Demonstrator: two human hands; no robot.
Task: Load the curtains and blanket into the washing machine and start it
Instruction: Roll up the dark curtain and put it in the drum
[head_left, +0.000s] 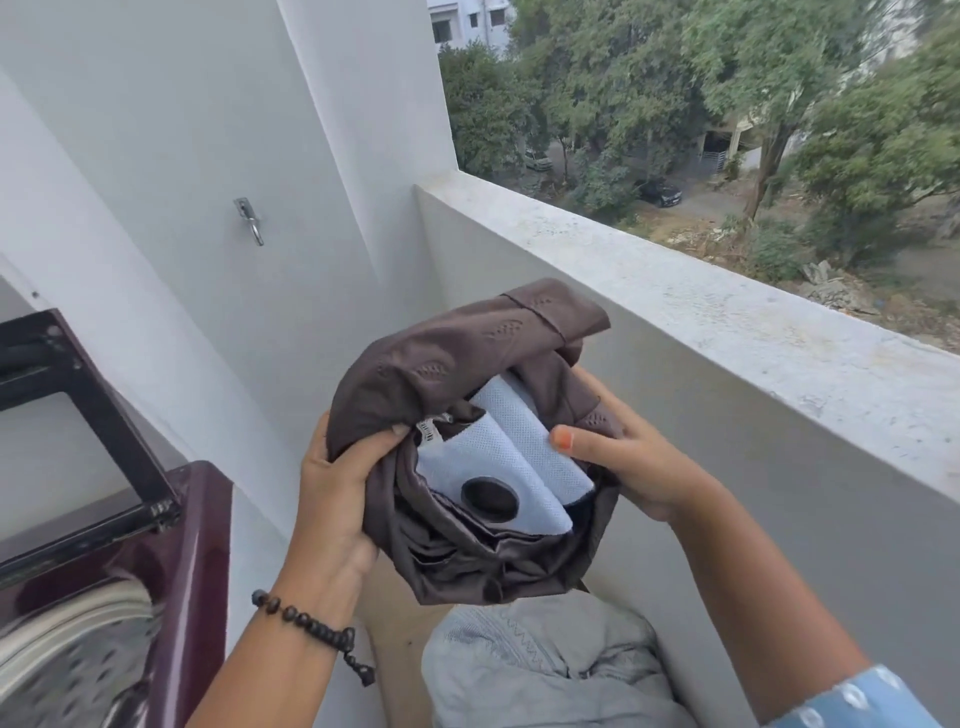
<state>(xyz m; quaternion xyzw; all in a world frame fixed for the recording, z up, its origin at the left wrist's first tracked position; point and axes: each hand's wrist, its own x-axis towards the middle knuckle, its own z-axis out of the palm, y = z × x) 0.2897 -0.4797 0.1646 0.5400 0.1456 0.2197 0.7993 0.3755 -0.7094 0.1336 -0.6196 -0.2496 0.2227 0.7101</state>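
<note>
Mid-loading, by the look of it, with nothing yet confirmed inside the drum. Centre of the frame: a bundled brown curtain (457, 364), white eyelet header tape (498, 467) folded inside it, held up in the air. Left hand (332, 478) curled around the bundle's left edge, thumb pinching the brown cloth. Right hand (628, 457) cupping the right side, thumb pressed on the white tape, fingers tucked behind the fabric. Both hands therefore grasping the curtain, neither released.

Lower left of the frame: maroon top-loading washing machine (202, 545), lid (78, 415) raised and leaning back toward the wall, drum rim (67, 623) visible beneath. Drum contents not readable; only a blurred slice of perforated steel in view.

Bottom centre: a grey patterned cloth (545, 660), probably the blanket or another curtain, piled low and well outside the machine, just below the held bundle.

Done so far, judging from this: lid opened, one curtain picked up. Left: carrying this bundle leftward and down into the drum, following with the grey cloth, closing the lid, starting the cycle. Control panel not in view.
</note>
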